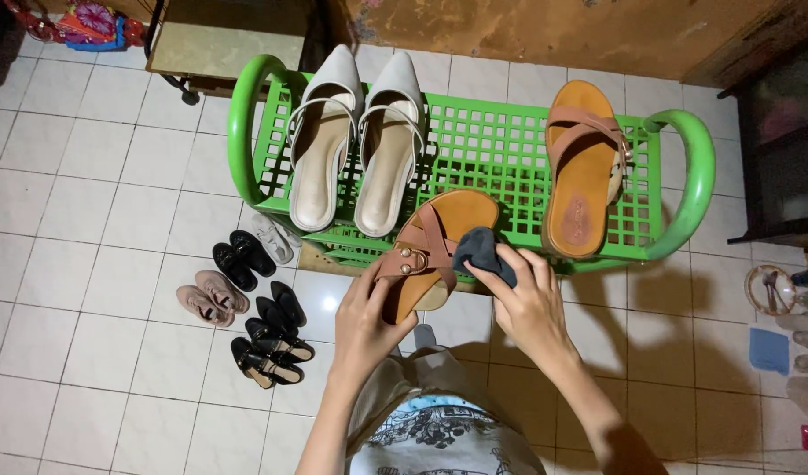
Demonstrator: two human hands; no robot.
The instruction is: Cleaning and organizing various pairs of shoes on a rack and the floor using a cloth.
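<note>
Head view: our left hand (pixel 366 318) grips the brown sandal (pixel 435 246) by its heel, tilted up so the sole faces us, at 6 o'clock of the green rack (pixel 246 132). Our right hand (pixel 527 303) pinches a dark cloth (pixel 483 251) against it.

Both hands (pixel 448 308) raised, fingers curled, gripping

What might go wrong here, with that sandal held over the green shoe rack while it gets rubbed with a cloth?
The left hand grips the brown sandal only at its heel end, so pressure from the dark cloth in the right hand could perhaps twist it loose. If it dropped, it might knock the white heeled shoes on the green rack, or land on the small shoes on the floor.
</note>
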